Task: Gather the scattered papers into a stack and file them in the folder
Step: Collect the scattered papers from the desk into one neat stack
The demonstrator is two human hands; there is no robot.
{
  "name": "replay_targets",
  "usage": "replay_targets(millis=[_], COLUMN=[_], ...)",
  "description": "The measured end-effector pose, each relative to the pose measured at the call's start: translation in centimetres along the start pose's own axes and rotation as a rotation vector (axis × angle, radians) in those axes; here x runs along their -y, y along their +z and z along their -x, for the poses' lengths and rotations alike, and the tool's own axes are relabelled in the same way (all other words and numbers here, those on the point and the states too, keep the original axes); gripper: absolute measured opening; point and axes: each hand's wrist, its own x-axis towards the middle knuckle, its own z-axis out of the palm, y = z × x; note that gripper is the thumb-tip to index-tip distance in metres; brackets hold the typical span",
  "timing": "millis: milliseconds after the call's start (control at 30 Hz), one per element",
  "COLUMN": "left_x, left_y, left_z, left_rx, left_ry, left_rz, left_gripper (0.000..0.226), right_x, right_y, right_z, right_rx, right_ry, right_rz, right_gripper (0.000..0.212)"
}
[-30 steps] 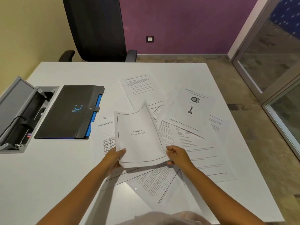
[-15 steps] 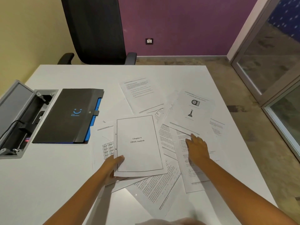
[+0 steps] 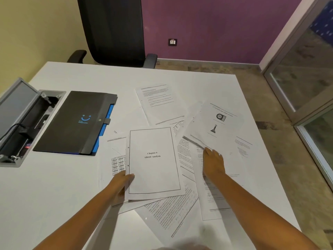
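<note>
Our left hand [image 3: 119,184] pinches the title sheet [image 3: 154,161] by its left edge; right hand [image 3: 213,164] lies flat on scattered papers [image 3: 207,201]. Closed folder [image 3: 75,121] sits left; bare surface [image 3: 45,192] beside it, open cable box [image 3: 23,123] at the edge.

Printed white papers [image 3: 180,210] lie fanned and overlapping across the white desk, a bordered sheet titled "Chapter 4 SWOT Analysis" [image 3: 154,162] on top; a closed black folder [image 3: 75,123] with blue edging lies flat to their left.
</note>
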Motion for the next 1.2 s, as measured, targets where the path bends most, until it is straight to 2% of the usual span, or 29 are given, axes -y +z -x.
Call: replay_targets(millis=[100, 167, 300, 400, 467, 533, 600, 667, 767, 833, 900, 967, 1033, 1100, 1167, 1200], left_x=[0.1, 0.1, 0.2, 0.1, -0.1, -0.3, -0.4, -0.4, 0.3, 0.5, 0.3, 0.0, -0.3, -0.7, -1.3, -1.7], left_y=[0.3, 0.3, 0.4, 0.7, 0.8, 0.8, 1.0, 1.2, 1.5, 1.5, 1.4, 1.1, 0.5, 0.2, 0.2, 0.3], left_z=[0.1, 0.2, 0.1, -0.3, -0.6, -0.8, -1.0, -0.5, 0.2, 0.5, 0.8, 1.2, 1.5, 1.9, 2.3, 2.6], left_rx=[0.001, -0.009, -0.029, -0.055, -0.088, -0.049, -0.014, 0.008, 0.042, 0.036, 0.016, 0.018, 0.025, 0.033, 0.048, 0.055], left_ry=[0.017, 0.010, -0.043, -0.085, -0.109, -0.111, -0.101, -0.057, 0.045, 0.059, 0.075, 0.104, 0.157, 0.218, 0.263, 0.282], left_rz=[-0.015, -0.018, 0.050, 0.123, 0.214, 0.319, 0.373, 0.268, 0.065, 0.057, 0.064, 0.071, 0.056, 0.027, 0.032, 0.046], left_gripper=[0.029, 0.024, 0.008, 0.023, 0.032, 0.050, 0.053, 0.051, 0.046, 0.043, 0.043, 0.045, 0.046, 0.046, 0.046, 0.045], right_x=[-0.1, 0.3, 1.5, 2.7, 3.9, 4.8, 5.6, 6.0, 6.9, 7.5, 7.4, 7.1, 6.4, 5.7, 5.2, 5.1], right_y=[-0.4, -1.0, -1.9, -1.9, -1.4, -0.2, 1.2, 2.3, 2.8, 2.9, 2.4, 1.7, 1.0, 0.2, -1.3, -2.1], right_z=[0.2, 0.8, 2.3, 4.2, 5.8, 7.4, 8.6, 9.2, 9.7, 9.6, 9.4, 9.1, 8.7, 7.9, 7.1, 6.6], right_rx=[-0.254, -0.349, -0.420, -0.302, -0.294, -0.232, -0.182, -0.113, 0.031, 0.002, -0.008, -0.087, -0.167, -0.221, -0.127, -0.059], right_ry=[-0.128, -0.155, -0.171, -0.300, -0.381, -0.472, -0.568, -0.653, -0.674, -0.754, -0.691, -0.555, -0.349, -0.096, 0.118, 0.166], right_rz=[-0.104, -0.247, -0.459, -0.495, -0.367, -0.371, -0.482, -0.489, -0.517, -0.441, -0.481, -0.607, -0.671, -0.700, -0.947, -1.114], right_gripper=[0.038, 0.028, 0.036, 0.035, 0.009, 0.025, 0.011, 0.026, 0.028, 0.031, 0.033, 0.033, 0.040, 0.057, 0.068, 0.067])
